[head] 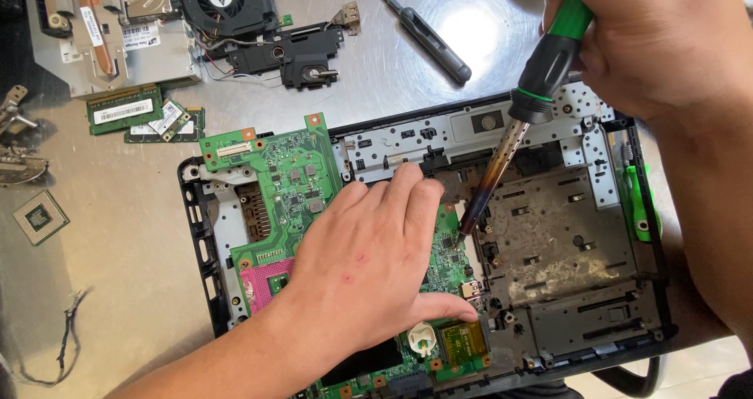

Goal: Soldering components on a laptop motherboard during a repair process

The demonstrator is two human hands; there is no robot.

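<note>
My left hand [369, 266] lies flat with spread fingers on a green motherboard [286, 175] that sits in a black laptop base [196, 234]. My right hand [651, 42] grips a screwdriver [541, 74] with a green and black handle. Its dark shaft slants down to the left, and the tip meets the board's right edge near the middle of the base. The right half of the base shows a bare grey metal frame [565, 234].
On the metal table behind the base lie a black cooling fan [223, 3], a heatsink assembly [102, 30], memory modules [125, 110], a second black screwdriver [431, 38] and a loose processor chip [39, 217]. A green tool [643, 203] rests on the base's right edge.
</note>
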